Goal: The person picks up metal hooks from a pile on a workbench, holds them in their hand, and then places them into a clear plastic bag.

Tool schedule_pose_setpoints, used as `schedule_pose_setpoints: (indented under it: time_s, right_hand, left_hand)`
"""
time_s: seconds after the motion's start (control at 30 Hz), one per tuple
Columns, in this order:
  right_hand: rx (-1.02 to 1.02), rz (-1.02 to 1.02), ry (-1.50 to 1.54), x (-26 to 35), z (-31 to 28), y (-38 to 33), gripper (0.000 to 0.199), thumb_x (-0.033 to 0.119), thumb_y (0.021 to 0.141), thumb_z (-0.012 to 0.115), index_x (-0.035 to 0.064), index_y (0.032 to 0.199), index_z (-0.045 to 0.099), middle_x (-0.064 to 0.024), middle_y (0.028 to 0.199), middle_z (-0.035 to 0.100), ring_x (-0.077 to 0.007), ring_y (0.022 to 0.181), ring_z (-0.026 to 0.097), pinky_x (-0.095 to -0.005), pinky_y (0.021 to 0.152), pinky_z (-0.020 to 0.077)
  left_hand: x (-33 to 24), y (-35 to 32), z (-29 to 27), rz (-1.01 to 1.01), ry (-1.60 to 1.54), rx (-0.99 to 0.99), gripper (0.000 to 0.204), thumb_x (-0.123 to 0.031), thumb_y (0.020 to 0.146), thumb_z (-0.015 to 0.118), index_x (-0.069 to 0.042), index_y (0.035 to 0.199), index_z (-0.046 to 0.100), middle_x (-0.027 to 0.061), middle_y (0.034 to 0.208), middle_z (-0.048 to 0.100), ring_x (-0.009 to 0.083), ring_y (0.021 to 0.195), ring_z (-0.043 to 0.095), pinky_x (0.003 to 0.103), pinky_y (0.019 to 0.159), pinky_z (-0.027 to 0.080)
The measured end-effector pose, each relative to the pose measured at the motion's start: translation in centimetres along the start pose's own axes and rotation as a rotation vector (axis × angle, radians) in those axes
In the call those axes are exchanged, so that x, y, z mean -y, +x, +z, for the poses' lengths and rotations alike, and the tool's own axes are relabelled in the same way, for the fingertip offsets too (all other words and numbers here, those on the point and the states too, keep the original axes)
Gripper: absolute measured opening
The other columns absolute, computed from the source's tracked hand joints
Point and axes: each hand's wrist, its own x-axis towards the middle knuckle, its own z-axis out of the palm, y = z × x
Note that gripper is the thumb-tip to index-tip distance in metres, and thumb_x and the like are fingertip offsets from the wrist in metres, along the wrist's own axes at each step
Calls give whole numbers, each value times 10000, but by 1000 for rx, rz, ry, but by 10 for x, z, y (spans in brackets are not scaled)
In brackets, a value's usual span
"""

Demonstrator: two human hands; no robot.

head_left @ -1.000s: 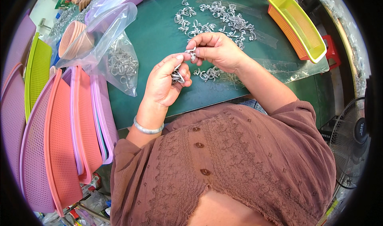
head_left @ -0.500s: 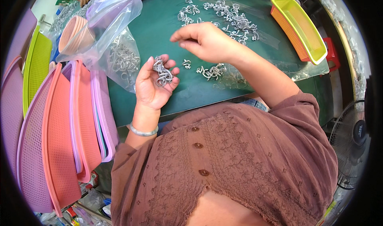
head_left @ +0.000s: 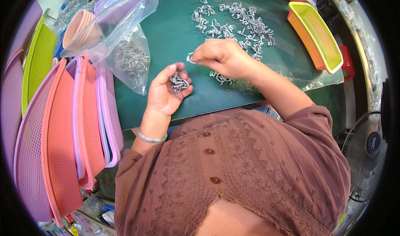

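Cupped palm up, my left hand (head_left: pixel 166 90) holds a small heap of grey rings (head_left: pixel 179 84), each with a little hook or eyelet shape. Just to its right, my right hand (head_left: pixel 223 57) pinches a single grey ring (head_left: pixel 191 58) between thumb and fingers, above the green tabletop. Beyond that hand lies a scattered pile of the same rings (head_left: pixel 250 21). A smaller cluster (head_left: pixel 221 78) sits partly hidden under my right hand. A clear plastic bag (head_left: pixel 133 57) with many rings inside rests left of my left hand.
Stacked pink and purple perforated baskets (head_left: pixel 64 140) crowd the left side. Peach-coloured cups (head_left: pixel 81 30) stand behind the bag. At the right of the green table (head_left: pixel 171 23) is a yellow-and-orange basket (head_left: pixel 314 36), with a red stool (head_left: pixel 346 63) beyond. A fan (head_left: pixel 362 152) stands at lower right.
My right hand has come down and now pinches a ring; the lone small group of rings near my left hand is gone from the table. My left fingers have curled more around their heap.
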Motion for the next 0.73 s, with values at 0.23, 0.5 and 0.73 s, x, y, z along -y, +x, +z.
schedule_pose_setpoints:
  time_s: [0.23, 0.5, 0.73]
  right_hand:
    - [-22, -349, -295, 17, -6, -4, 312, -31, 618, 590, 30, 923, 612, -92, 948, 594, -260, 806, 572, -315, 670, 502]
    - [-88, -178, -23, 32, -25, -6, 220, -4, 653, 593, 37, 869, 604, -89, 888, 590, -239, 793, 574, -307, 678, 482]
    - [-15, -236, 1364, 84, -65, 6, 553, 447, 919, 252, 50, 598, 466, -66, 627, 525, -187, 582, 502, -455, 826, 434]
  left_hand:
    - [6, -8, 23, 61, 97, 67, 139, -180, 833, 553, -90, 940, 558, 25, 756, 582, 162, 718, 573, 331, 640, 487]
    - [5, -5, 25, 161, 158, 61, 139, -169, 823, 551, -92, 938, 537, 30, 802, 580, 168, 771, 571, 338, 666, 495]
    - [0, -21, 57, 461, 200, 33, 113, -82, 793, 526, -19, 885, 511, 85, 758, 546, 196, 730, 543, 341, 652, 467]
